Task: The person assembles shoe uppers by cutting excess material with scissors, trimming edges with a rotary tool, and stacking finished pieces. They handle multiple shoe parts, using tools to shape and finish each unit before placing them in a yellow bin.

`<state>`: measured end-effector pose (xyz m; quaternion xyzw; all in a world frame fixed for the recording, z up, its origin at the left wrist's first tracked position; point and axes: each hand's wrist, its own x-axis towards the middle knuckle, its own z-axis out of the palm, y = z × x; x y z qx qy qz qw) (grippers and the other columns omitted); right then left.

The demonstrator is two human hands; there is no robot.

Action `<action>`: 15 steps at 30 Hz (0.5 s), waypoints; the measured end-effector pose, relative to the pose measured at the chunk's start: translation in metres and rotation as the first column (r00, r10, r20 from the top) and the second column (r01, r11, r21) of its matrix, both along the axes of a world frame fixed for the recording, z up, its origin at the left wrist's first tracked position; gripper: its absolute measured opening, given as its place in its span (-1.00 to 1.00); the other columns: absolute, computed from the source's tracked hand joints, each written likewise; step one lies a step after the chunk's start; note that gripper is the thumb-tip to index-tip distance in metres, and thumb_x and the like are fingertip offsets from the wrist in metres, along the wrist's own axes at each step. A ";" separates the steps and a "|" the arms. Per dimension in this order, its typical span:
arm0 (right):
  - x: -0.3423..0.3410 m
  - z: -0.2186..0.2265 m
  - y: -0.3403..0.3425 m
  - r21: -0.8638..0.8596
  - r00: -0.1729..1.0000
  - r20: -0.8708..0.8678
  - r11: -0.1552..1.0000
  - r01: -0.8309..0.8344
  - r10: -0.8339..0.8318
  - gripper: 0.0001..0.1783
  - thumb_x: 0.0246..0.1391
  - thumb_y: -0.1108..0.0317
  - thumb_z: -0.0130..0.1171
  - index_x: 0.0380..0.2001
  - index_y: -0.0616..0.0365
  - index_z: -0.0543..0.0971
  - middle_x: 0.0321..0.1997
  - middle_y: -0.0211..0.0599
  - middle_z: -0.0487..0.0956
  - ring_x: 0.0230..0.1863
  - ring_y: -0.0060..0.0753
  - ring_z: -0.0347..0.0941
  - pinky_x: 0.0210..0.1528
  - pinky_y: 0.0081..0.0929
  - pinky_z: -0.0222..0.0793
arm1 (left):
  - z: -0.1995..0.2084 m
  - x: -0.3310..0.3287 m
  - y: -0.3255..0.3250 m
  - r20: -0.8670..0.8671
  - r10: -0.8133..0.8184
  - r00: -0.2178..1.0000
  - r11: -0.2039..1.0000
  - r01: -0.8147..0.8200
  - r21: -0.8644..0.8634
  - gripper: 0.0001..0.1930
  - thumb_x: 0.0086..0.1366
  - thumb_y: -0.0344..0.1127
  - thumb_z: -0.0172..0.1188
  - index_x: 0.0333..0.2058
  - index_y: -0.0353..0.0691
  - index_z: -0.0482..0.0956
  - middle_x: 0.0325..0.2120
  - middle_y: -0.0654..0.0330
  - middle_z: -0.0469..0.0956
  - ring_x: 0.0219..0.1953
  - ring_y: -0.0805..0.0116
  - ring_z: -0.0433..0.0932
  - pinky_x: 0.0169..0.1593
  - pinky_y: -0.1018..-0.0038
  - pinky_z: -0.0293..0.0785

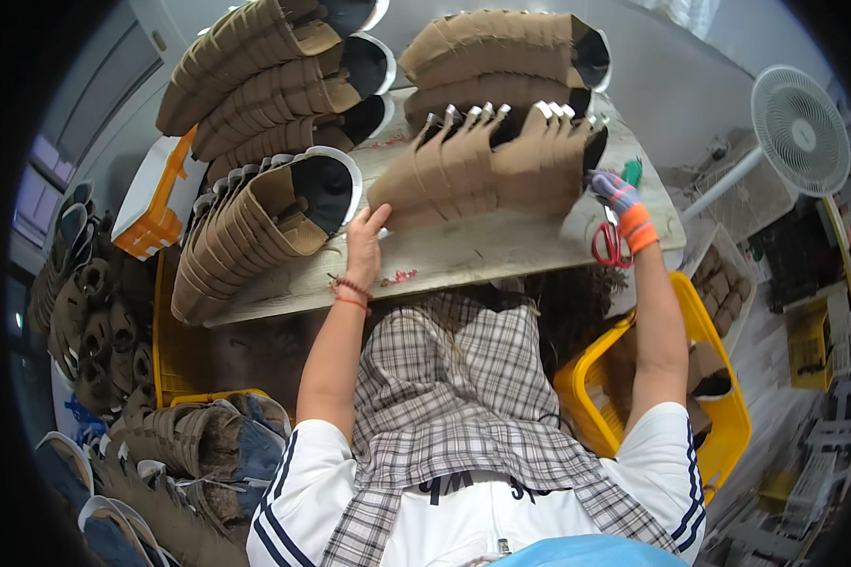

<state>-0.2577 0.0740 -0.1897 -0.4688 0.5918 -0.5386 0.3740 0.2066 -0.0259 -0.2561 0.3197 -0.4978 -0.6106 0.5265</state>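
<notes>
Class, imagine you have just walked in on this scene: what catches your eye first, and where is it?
First come the rows of brown shoe uppers stacked across the wooden table. At the table's middle, the left hand and the gloved right hand press the two ends of one row. Red scissors hang below the right hand, and a yellow crate sits at lower right.

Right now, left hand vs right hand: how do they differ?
The left hand is bare, with red bead bracelets at the wrist; the right hand wears a multicoloured glove with an orange cuff. The left hand presses the near-left end of the row of brown shoe uppers; the right hand is at its right end, red-handled scissors just below it. Both touch the same row on the wooden table.
</notes>
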 end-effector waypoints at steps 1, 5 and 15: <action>-0.001 0.002 -0.026 0.147 0.996 0.087 0.989 -0.030 0.017 -0.56 0.07 0.12 0.20 -0.09 0.22 0.54 -0.24 -0.47 0.56 -0.26 -0.63 0.43 -0.19 -0.61 0.37 | 0.009 -0.019 -0.008 -0.101 -0.061 0.993 0.996 0.067 0.059 -0.63 0.25 -0.27 0.15 -0.02 -0.33 0.45 -0.12 0.23 0.51 -0.09 0.45 0.45 -0.01 0.52 0.33; 0.076 0.044 -0.088 0.202 0.905 -0.416 0.979 -0.002 0.088 -0.41 -0.24 -0.01 0.43 -0.36 0.36 0.57 -0.40 -0.38 0.56 -0.36 -0.59 0.41 -0.30 -0.51 0.39 | 0.053 -0.038 -0.028 -0.030 -0.232 0.972 0.970 0.233 0.073 -0.61 0.23 -0.15 0.17 -0.04 -0.25 0.48 -0.14 0.23 0.53 -0.10 0.44 0.47 -0.04 0.51 0.38; 0.189 0.099 0.060 -0.110 0.905 0.290 0.950 -0.292 0.312 -0.43 -0.04 0.44 0.20 0.11 0.19 0.37 0.02 -0.22 0.48 -0.01 -0.32 0.44 0.06 -0.45 0.38 | 0.103 0.066 0.086 0.249 -0.117 0.961 0.857 0.224 -0.463 -0.59 0.42 -0.18 -0.14 0.06 -0.39 0.37 0.00 0.22 0.45 0.06 0.50 0.35 0.11 0.54 0.27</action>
